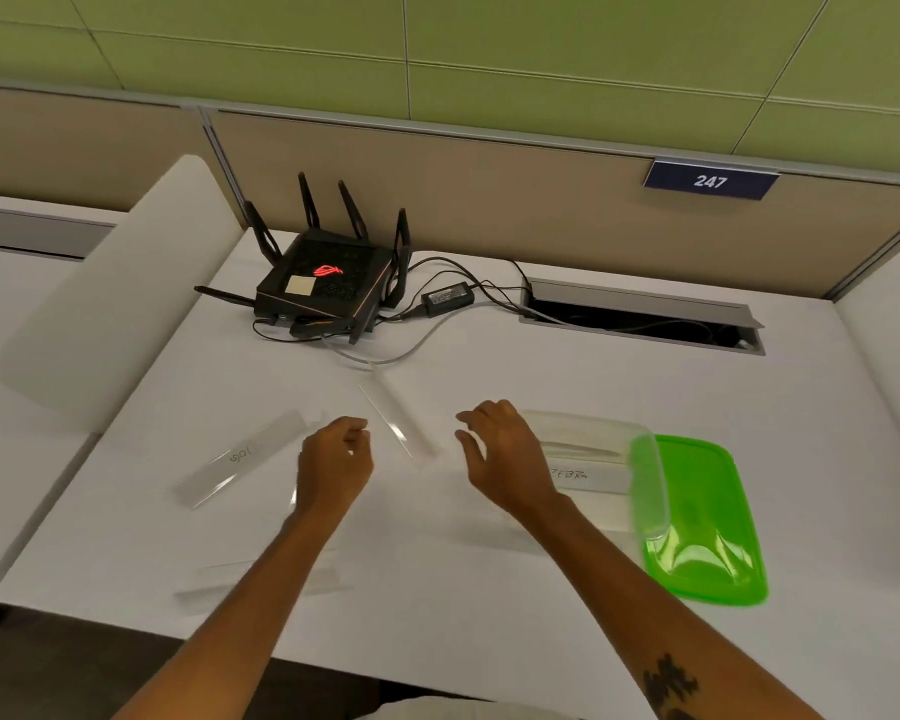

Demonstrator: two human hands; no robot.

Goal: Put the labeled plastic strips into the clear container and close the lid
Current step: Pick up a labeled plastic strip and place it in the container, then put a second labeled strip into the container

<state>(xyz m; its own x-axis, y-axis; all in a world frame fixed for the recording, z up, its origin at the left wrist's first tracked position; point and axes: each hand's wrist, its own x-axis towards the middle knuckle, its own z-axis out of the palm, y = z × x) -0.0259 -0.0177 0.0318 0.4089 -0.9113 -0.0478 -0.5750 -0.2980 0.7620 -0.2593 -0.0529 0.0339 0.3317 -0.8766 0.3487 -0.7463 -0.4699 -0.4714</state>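
With one labeled strip (588, 475) already laid in the clear container (593, 423), several strips (240, 459) are left scattered on the worktop (437, 589), the green lid (707, 522) unfitted, both grips, left hand (333, 459) and right hand (500, 449), held empty, fingers loosely curled.

A blue sign (710, 180) on the partition reads "247"; one plastic strip (588, 478) reads "ZEBRA".

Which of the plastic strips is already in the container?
The strip marked ZEBRA, lying inside the clear container beside the green lid. The others, such as the handwritten one at far left, lie loose on the table.
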